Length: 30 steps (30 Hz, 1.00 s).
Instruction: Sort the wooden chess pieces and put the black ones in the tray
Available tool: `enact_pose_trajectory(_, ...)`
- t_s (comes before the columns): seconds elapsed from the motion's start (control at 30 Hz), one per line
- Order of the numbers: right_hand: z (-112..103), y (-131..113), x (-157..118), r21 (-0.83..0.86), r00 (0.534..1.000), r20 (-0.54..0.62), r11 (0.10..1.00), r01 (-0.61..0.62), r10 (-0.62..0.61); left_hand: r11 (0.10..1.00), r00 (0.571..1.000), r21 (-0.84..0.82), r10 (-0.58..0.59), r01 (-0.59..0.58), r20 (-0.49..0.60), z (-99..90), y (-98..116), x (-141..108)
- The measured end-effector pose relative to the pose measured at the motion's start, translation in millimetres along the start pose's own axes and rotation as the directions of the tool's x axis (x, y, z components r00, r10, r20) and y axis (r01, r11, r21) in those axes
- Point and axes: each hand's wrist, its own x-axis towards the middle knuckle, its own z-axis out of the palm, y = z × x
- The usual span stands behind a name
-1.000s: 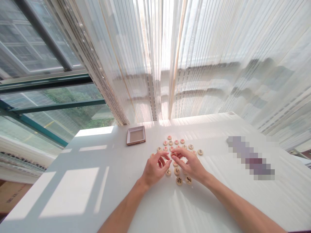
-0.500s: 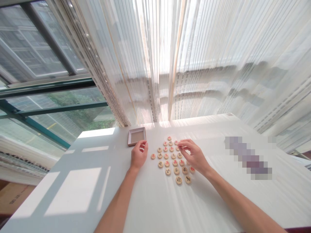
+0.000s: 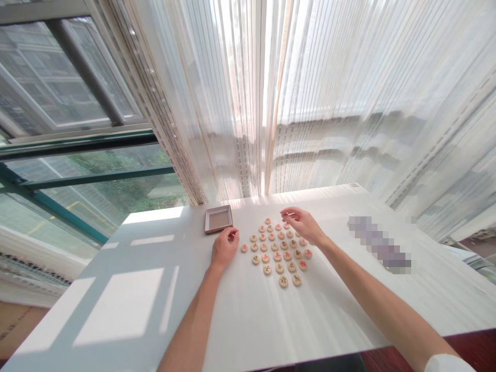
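Observation:
Several round wooden Chinese chess pieces [image 3: 277, 256] with red or black characters lie face up in staggered rows on the white table. My right hand [image 3: 306, 225] hovers over the far side of the group, thumb and fingers curled toward each other; whatever is between the fingertips, if anything, is too small to make out. Just below its fingers lies a red-marked piece [image 3: 287, 226]. Left of the pieces, my left hand [image 3: 226, 247] rests by the near right corner of a shallow open box [image 3: 206, 221], its fingers curled together and their contents hidden.
The white table [image 3: 127, 289] has sunlit patches on its left. A blurred-out, pixelated item [image 3: 380, 245] lies at right. Sheer striped curtains [image 3: 329, 93] hang behind the far edge, and a window [image 3: 89, 170] stands at left.
My right hand has risen away from the pieces toward the far side, uncovering pieces on the right of the group. My left hand has barely shifted. The view has moved slightly.

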Motion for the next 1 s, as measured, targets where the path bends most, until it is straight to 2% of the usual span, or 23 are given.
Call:
enact_pose_trajectory(0.2, -12, 1, 39, -0.128, 0.989, 0.132, 0.991, -0.05, 0.067, 1.0, 1.0, -0.006, -0.013, 0.013, -0.013, 2.1, -2, 0)
enact_pose_trajectory(0.43, -10, 14, 75, -0.241, 0.939, 0.257, 0.956, -0.167, 0.229, 0.999, 1.0, -0.03, -0.02, 0.02, -0.022, 2.4, -2, 0)
enact_pose_trajectory(0.7, -1, 14, 89, -0.3, 0.857, 0.388, 0.926, -0.231, 0.339, 0.998, 0.999, -0.05, -0.043, 0.042, -0.022, 2.4, -2, 1)
enact_pose_trajectory(1.0, 3, 23, 92, -0.369, 0.851, 0.391, 0.907, -0.204, 0.35, 0.997, 0.998, -0.056, -0.052, 0.051, -0.016, 2.3, 0, 2)
